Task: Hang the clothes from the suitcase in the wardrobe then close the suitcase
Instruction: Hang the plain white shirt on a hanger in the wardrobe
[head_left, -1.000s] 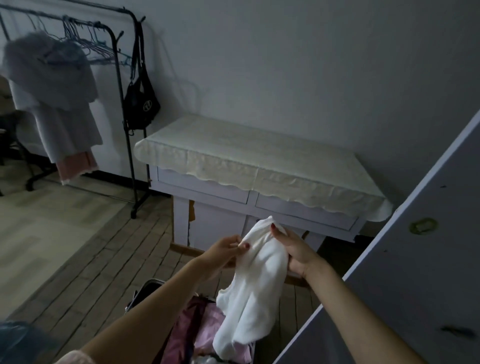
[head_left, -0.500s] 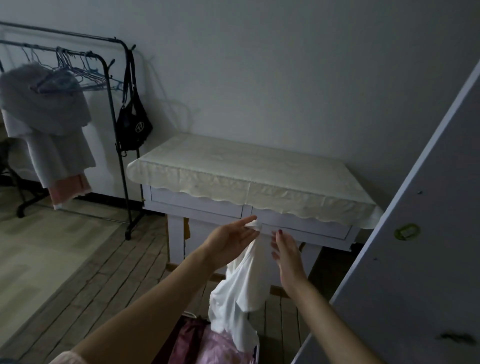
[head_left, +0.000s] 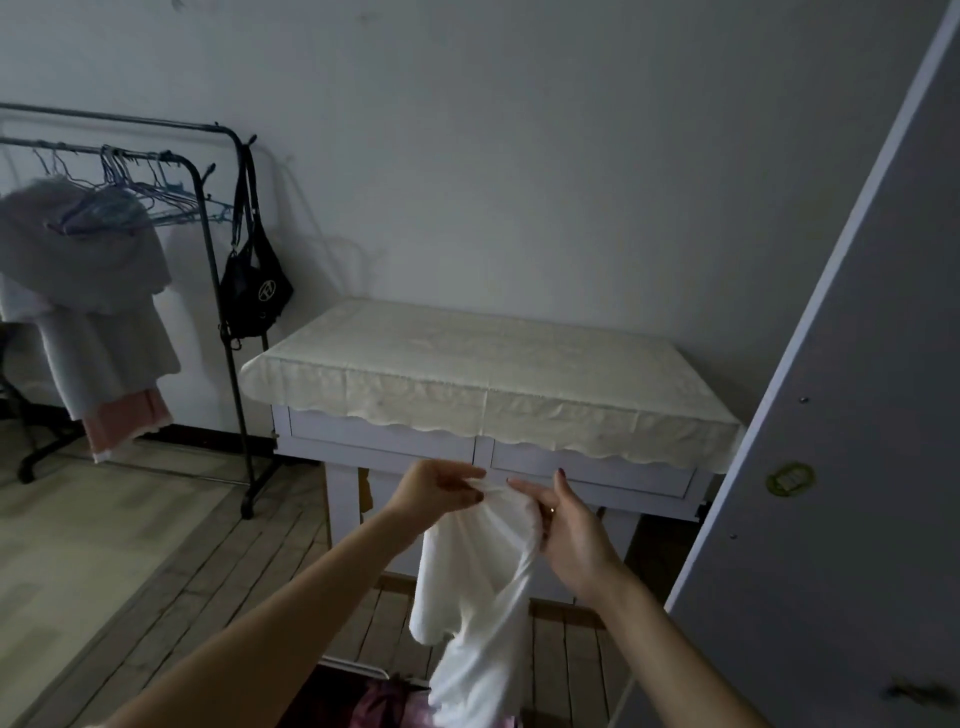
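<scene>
white garment (head_left: 483, 577) now lifted clear of suitcase (head_left: 358, 675); left hand (head_left: 434, 491) and right hand (head_left: 563, 525) both pinching top edge, hanger next probably

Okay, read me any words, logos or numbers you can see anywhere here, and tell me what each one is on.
Black bag on the rack: a round white logo, too blurred to read.
Green sticker on the grey door: some marks, too small to read.
Nothing else carries text.
</scene>
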